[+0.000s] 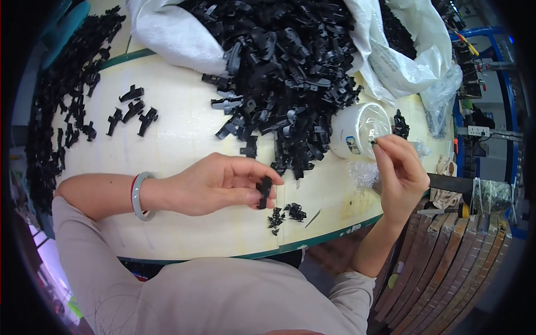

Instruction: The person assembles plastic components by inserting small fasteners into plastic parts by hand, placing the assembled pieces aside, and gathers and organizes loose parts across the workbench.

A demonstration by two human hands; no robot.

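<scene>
My left hand [209,184] is closed on a small black plastic part [264,192], held between thumb and fingers above the table's near side. To the right, my right hand [403,176] is raised in a pinch on a tiny dark piece [373,142], too small to name. It is in front of a white plastic tub [342,134] lying tipped, with clear film in its mouth. Below the left fingertips lie two little heaps of tiny black pieces [276,219]. A thin metal pin [312,218] rests beside them.
A large pile of black plastic parts [285,78] spills from a white woven sack [173,36]. More parts [72,106] line the table's left side, with several loose ones [133,110] nearby. Crumpled clear plastic [363,174] lies under the tub. Stacked brown boards [441,262] stand at right, beyond the green table edge [312,241].
</scene>
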